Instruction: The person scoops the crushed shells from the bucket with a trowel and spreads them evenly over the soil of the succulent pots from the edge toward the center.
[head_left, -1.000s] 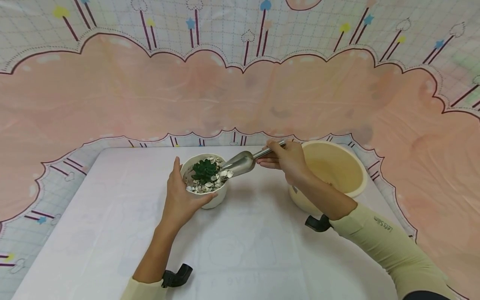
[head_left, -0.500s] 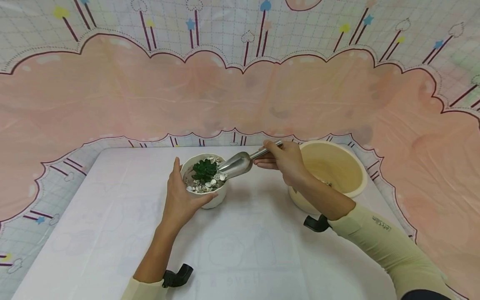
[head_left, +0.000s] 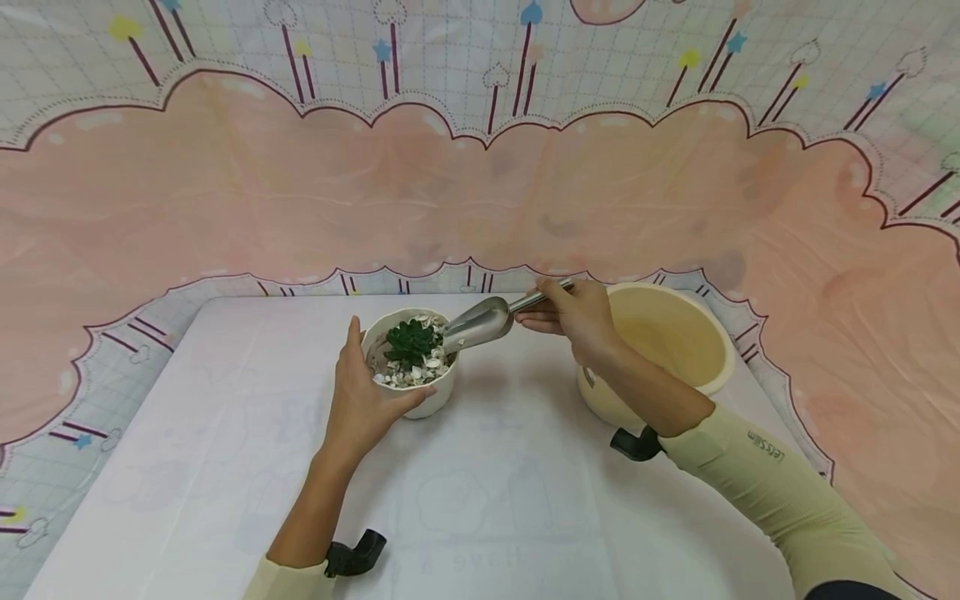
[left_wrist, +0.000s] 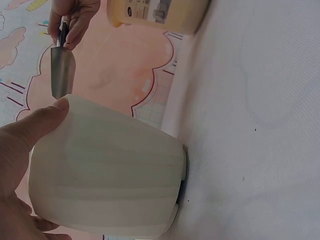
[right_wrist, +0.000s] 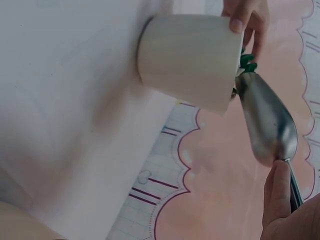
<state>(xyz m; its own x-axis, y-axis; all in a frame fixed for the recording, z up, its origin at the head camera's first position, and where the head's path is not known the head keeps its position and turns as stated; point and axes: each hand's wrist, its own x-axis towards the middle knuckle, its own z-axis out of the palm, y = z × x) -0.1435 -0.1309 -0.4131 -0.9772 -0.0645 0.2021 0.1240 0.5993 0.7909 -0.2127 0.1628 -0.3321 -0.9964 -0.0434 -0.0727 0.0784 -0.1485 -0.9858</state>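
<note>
"Fingers of my right hand are pinching the metal scoop by its handle, leaving no real gap."

"And your left hand?"

"It's gripping the pot, thumb and fingers standing wide apart across it, thumb pressing the near side by the rim."

"Where is the pot standing?"

"It's standing upright on the white table, well left of the cream tub. A green plant is sitting inside, among white stones."

"What is the scoop doing?"

"It's sloping down, its lip reaching over the right rim, beside the leaves. Whether it's touching the stones, I can't tell. As I'm judging it, I'm adding stones, so I'm wanting a low lip, a gentle tilt and tiny shakes. Tipping fast would be risking spills or buried leaves; squeezing the pot hard would be risking tilting it."
</note>
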